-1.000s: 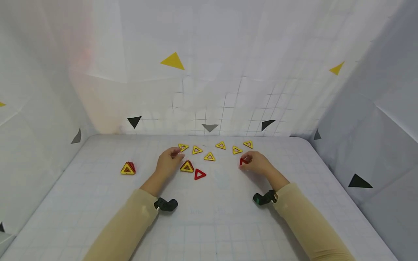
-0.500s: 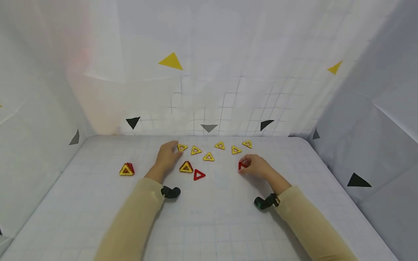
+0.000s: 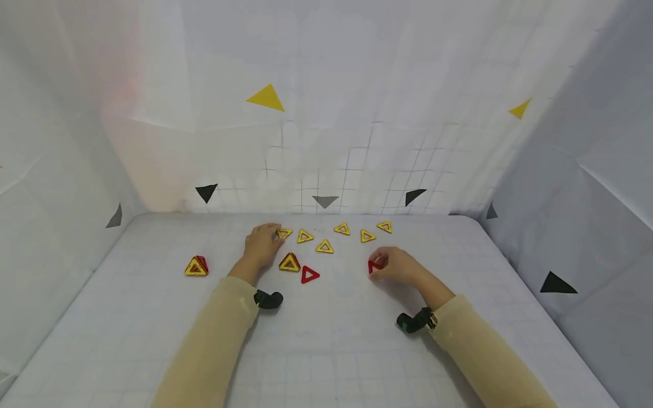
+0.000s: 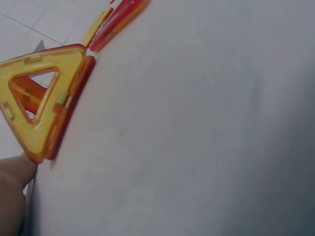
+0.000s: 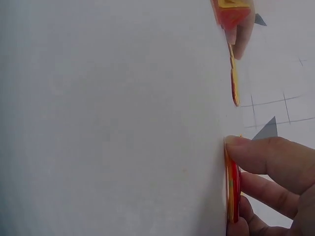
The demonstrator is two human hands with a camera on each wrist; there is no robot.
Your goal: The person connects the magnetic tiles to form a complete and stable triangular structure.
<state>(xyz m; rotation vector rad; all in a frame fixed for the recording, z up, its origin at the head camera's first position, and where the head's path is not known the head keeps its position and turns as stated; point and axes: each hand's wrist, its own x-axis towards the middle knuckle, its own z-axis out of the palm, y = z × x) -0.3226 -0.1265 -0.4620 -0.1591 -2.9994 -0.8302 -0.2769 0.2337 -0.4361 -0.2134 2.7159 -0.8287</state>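
Note:
In the head view my left hand (image 3: 261,249) has thumb and fingertips at either side of the leftmost yellow triangular magnetic tile (image 3: 285,233), pinching it. A small pyramid of yellow and red tiles (image 3: 289,262) stands just right of this hand; in the left wrist view the pyramid (image 4: 56,105) hides most of the hand except part of the thumb (image 4: 17,172). My right hand (image 3: 403,266) pinches a red triangular magnetic tile (image 3: 373,267) low over the table. The right wrist view shows this tile (image 5: 234,191) edge-on between thumb and fingers.
One red tile (image 3: 309,274) lies flat beside the pyramid. Several yellow tiles, among them one in the middle (image 3: 325,246), lie spread across the back. A second yellow and red pyramid (image 3: 196,266) stands at the left. White sheets (image 3: 326,141) enclose the table (image 3: 326,340).
My left hand has shifted a little away from me and closed about the leftmost yellow tile. My right hand has drawn slightly nearer with the red tile.

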